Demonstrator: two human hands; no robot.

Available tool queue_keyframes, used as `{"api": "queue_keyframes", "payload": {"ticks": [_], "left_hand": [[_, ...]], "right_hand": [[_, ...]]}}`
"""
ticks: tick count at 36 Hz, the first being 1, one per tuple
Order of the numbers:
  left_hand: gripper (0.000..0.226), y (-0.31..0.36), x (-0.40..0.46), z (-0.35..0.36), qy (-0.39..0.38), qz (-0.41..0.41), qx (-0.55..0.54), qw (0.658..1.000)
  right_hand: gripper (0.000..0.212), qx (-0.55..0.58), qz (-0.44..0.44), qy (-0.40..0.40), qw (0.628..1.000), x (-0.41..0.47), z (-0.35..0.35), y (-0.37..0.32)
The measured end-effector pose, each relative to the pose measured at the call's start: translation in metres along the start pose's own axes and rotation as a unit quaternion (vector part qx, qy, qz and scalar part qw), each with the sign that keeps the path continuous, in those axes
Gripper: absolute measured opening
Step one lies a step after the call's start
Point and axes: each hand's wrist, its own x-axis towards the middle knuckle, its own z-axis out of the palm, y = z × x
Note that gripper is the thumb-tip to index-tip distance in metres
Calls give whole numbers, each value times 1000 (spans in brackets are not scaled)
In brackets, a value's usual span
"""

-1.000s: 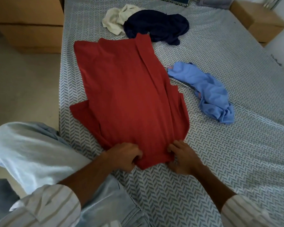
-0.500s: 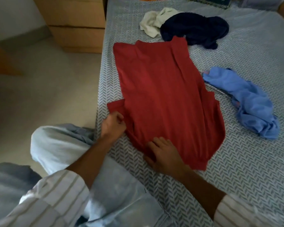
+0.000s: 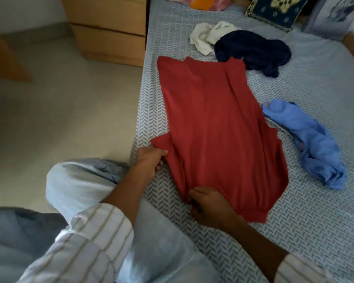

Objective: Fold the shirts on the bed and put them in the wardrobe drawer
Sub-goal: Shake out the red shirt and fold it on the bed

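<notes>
A person's left hand (image 3: 149,158) pinches the sleeve of a red shirt (image 3: 217,127) spread flat on the bed (image 3: 307,221), while the right hand (image 3: 209,207) curls its grip on the near edge, beside a crumpled blue shirt (image 3: 315,144).

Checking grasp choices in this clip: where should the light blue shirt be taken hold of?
Probably the upper end of the light blue shirt, coming from the right side of the bed: it lies crumpled, that end spreads flatter, and the lower end is bunched.
</notes>
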Motion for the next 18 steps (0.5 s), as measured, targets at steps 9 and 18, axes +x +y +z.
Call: {"api": "queue_keyframes", "payload": {"ticks": [9,18], "left_hand": [[10,15,-25,-26,120,8,-147,982],[46,-4,-24,-53,82,-86,-174,978]], "right_hand": [[28,5,-2,36,999,13,3,-14],[23,-20,-25,-117,993,21,5,-6]]}}
